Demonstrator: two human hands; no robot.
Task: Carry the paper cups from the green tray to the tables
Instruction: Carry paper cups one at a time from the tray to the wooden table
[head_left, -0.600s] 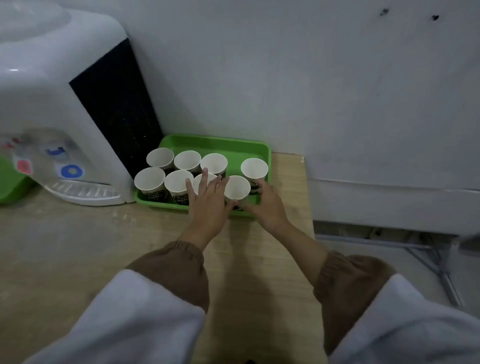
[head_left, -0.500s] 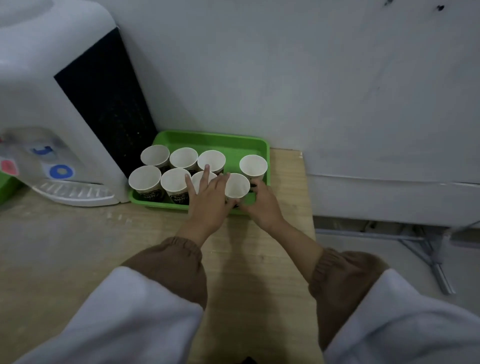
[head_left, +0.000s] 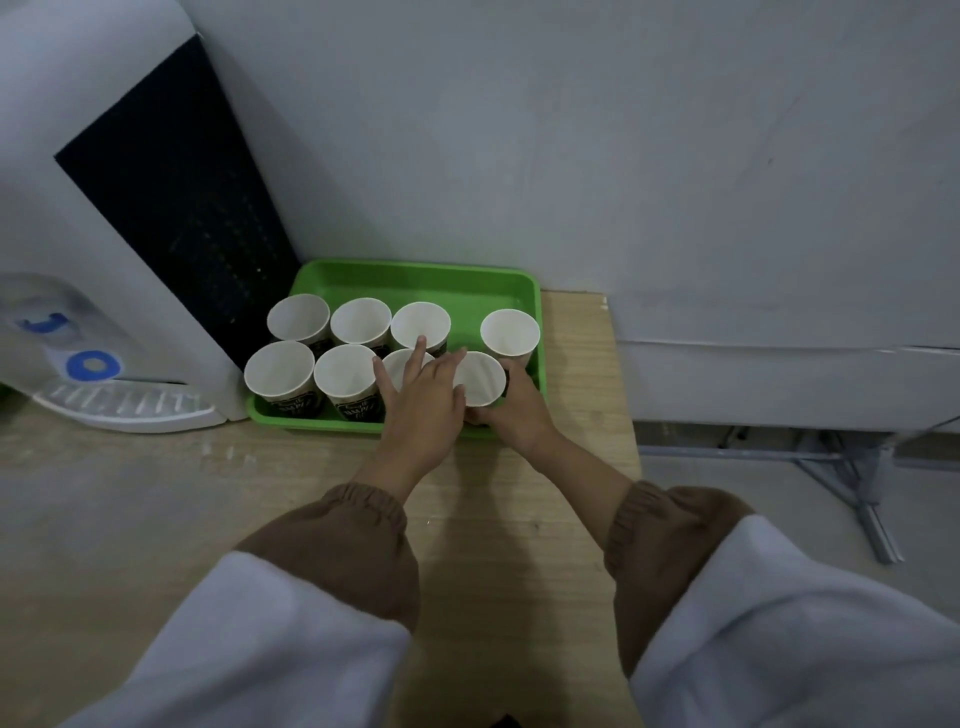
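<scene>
Eight paper cups (head_left: 358, 322) upright in green tray (head_left: 415, 271); tray on wooden table (head_left: 582, 395), beside water dispenser (head_left: 104, 208). Right hand (head_left: 519, 410) wraps front right cup (head_left: 479, 378), thumb and fingers curled round wall. Left hand (head_left: 423, 405) over neighbour cup (head_left: 402, 364), fingers spread and straight, grip not yet made. Advice: squeeze softly, lift straight up, avoid knocking other cups.

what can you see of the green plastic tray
The green plastic tray is a shallow rectangle with a raised rim and rounded corners, lying flat on the light wooden table beside the white water dispenser, near the grey wall. Eight upright white paper cups stand in it, its back strip bare. The left hand reaches over its front rim; the right hand grips the front right cup.
</scene>
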